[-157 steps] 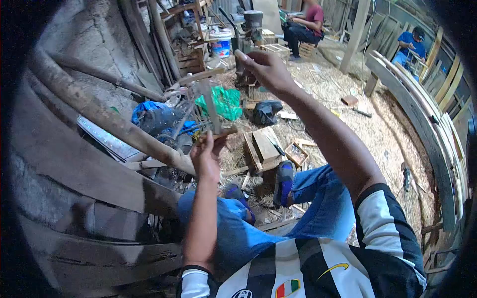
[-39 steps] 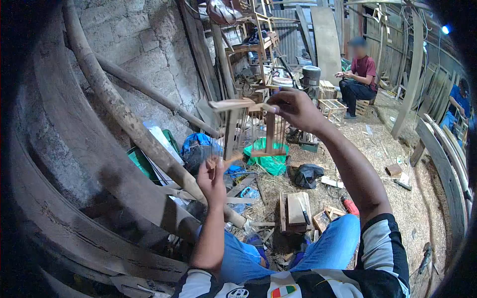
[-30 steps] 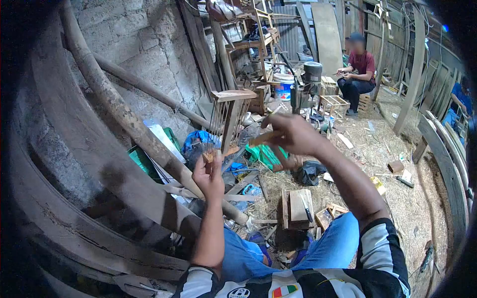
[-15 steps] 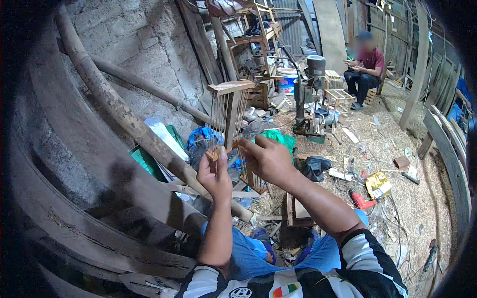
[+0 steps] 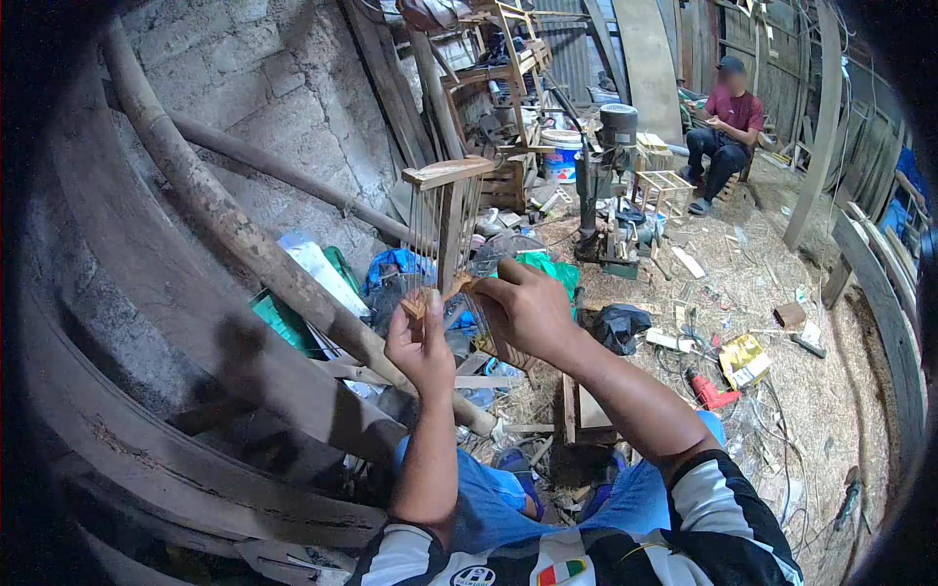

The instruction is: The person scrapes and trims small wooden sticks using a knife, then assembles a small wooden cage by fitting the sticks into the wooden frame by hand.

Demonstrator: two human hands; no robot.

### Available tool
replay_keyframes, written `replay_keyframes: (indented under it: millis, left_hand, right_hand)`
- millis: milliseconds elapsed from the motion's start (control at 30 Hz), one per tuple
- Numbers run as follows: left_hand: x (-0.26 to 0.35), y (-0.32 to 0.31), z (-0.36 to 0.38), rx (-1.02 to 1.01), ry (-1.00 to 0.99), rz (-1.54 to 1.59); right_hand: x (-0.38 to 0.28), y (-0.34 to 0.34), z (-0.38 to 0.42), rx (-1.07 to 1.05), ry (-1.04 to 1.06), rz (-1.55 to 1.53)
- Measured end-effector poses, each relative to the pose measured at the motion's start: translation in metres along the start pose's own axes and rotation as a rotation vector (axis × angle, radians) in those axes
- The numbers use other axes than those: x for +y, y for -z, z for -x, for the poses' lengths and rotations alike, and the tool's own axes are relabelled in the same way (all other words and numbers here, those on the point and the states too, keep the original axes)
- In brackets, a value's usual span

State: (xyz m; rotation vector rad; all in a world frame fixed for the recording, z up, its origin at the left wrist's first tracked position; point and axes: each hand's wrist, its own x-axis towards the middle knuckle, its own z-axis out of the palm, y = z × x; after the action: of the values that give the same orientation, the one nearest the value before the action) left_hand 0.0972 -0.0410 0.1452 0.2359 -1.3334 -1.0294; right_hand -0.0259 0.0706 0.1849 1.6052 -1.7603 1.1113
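Note:
In front of me stands a frame of thin rods (image 5: 422, 227) with a wooden end piece (image 5: 449, 174) at its top. A small wooden crosspiece (image 5: 414, 309) lies across the rods at hand height. My left hand (image 5: 422, 350) is closed on the near left end of this crosspiece, thumb upright against it. My right hand (image 5: 528, 311) is closed around the frame at the crosspiece's right end, back of the hand toward me; its fingertips are partly hidden. More rods run down below the right hand.
Curved timbers and a round pole (image 5: 244, 244) fill the left side. Ahead are a drill press (image 5: 611, 176) and a paint bucket (image 5: 561, 156). A red power drill (image 5: 710, 391) and a yellow bag (image 5: 745, 361) lie on the shavings-covered floor. A person (image 5: 728, 127) sits at the back.
The rod frame has tilted slightly, its top shifting a little left and its lower end less visible. Both hands keep their hold. The seated person's head and hands have moved.

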Motion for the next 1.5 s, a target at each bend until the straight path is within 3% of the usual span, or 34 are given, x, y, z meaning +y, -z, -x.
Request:
replay_keyframes:
  millis: [867, 1067, 1267, 1400, 1500]
  left_hand:
    - [-0.017, -0.006, 0.004, 0.019, 0.017, -0.036]
    - [-0.028, -0.002, 0.000, 0.045, 0.091, 0.054]
    - [-0.045, 0.006, -0.001, 0.093, 0.218, 0.106]
    - [-0.044, 0.009, 0.001, 0.132, 0.432, 0.192]
    - [-0.046, 0.005, 0.009, 0.132, 0.535, 0.286]
  right_hand:
    - [0.004, -0.016, 0.000, -0.213, -0.038, 0.186]
    - [0.008, -0.018, 0.002, -0.193, -0.039, 0.139]
    - [0.028, -0.016, 0.015, -0.316, -0.063, 0.046]
    - [0.057, 0.006, 0.005, -0.305, -0.141, -0.195]
    - [0.063, 0.038, -0.015, -0.171, -0.259, -0.411]
